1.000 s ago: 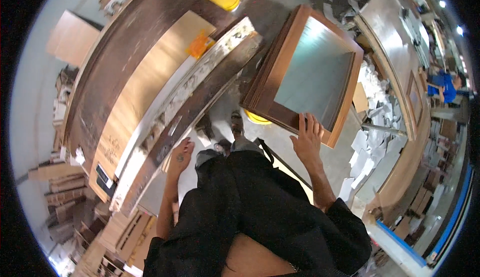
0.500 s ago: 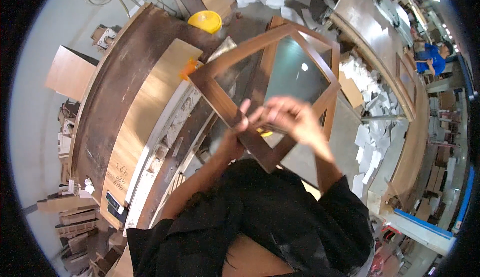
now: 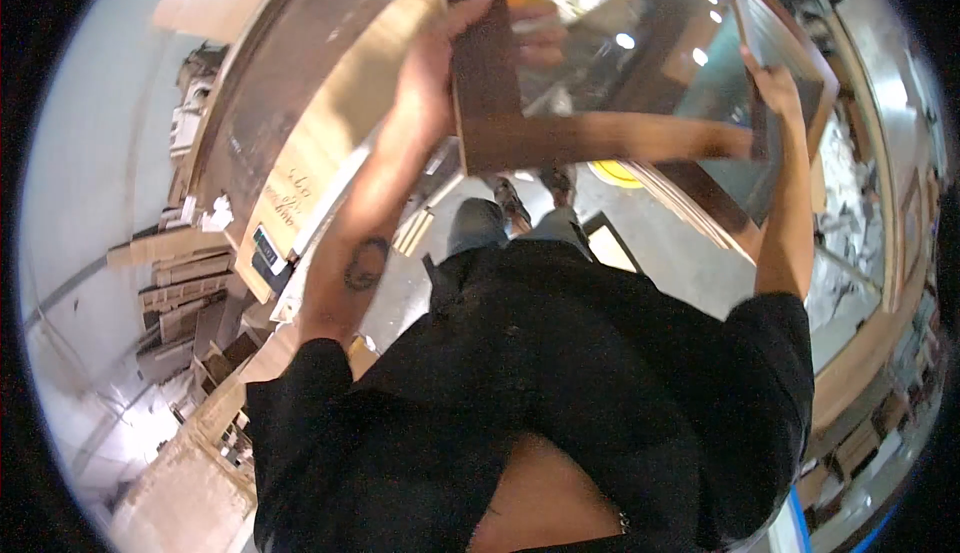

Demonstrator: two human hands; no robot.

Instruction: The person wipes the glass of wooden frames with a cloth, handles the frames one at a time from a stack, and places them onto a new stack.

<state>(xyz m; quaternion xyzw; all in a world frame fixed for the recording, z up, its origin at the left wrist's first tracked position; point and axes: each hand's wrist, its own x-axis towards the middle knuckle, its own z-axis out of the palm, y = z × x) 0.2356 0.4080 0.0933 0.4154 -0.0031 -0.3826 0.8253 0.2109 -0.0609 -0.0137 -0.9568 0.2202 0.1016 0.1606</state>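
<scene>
A brown wooden frame [image 3: 485, 63] is held up before me, its lower rail roughly level. Light spots show within its opening, as if off glass; whether that pane belongs to this frame I cannot tell. My left hand [image 3: 440, 63] is closed around the left rail, thumb in front and blurred fingers behind. At the right rail, my right hand [image 3: 778, 91] is closed on the wood. Beyond it stands another brown frame with a greenish glass pane [image 3: 790, 38], partly hidden by the held one.
To the left runs a dark workbench [image 3: 255, 83] bearing a plywood board [image 3: 330, 118] and a dark phone-like device [image 3: 268, 258]. A yellow round object [image 3: 615, 173] shows below the frame. Wood offcuts [image 3: 185, 298] are stacked at lower left; another bench [image 3: 890, 153] edges the right side.
The frame has been raised and turned, its lower rail now level. My hands, earlier close together near its lower corner, have spread to opposite sides. My view has shifted down toward my feet.
</scene>
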